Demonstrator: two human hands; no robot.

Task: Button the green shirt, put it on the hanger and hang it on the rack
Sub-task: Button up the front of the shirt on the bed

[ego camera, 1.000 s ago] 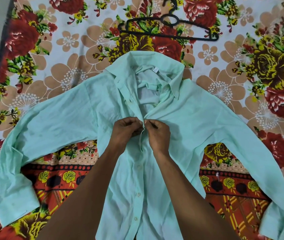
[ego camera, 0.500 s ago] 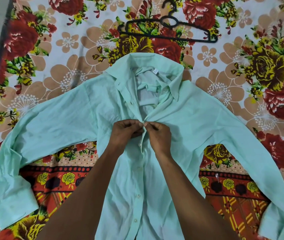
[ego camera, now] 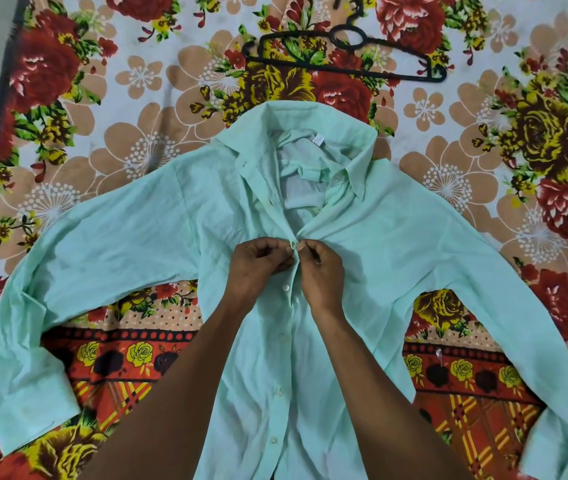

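Pinching the placket from both sides, your fingers [ego camera: 287,249] are curled tight on the green shirt [ego camera: 396,258] at a small pale button [ego camera: 293,242], just below the open neck. Your left hand [ego camera: 258,265] grips the button edge of the cloth; your right hand [ego camera: 322,271] grips the opposite edge, thumb and forefinger clamped on the fabric right beside that button, so the two hands nearly touch.

Below your hands, four more buttons run down the front, and the front panels lie together there. Above your hands, the shirt gapes in a V up to the collar [ego camera: 355,157], which stands spread, with a white label inside. The cloth is thin, mint-coloured and creased. It lies flat on its back on a floral bedsheet [ego camera: 130,140], both sleeves flung out wide, cuffs angled down toward you.

Beyond the collar, well apart from the shirt, a black hanger [ego camera: 344,65] lies on the sheet.
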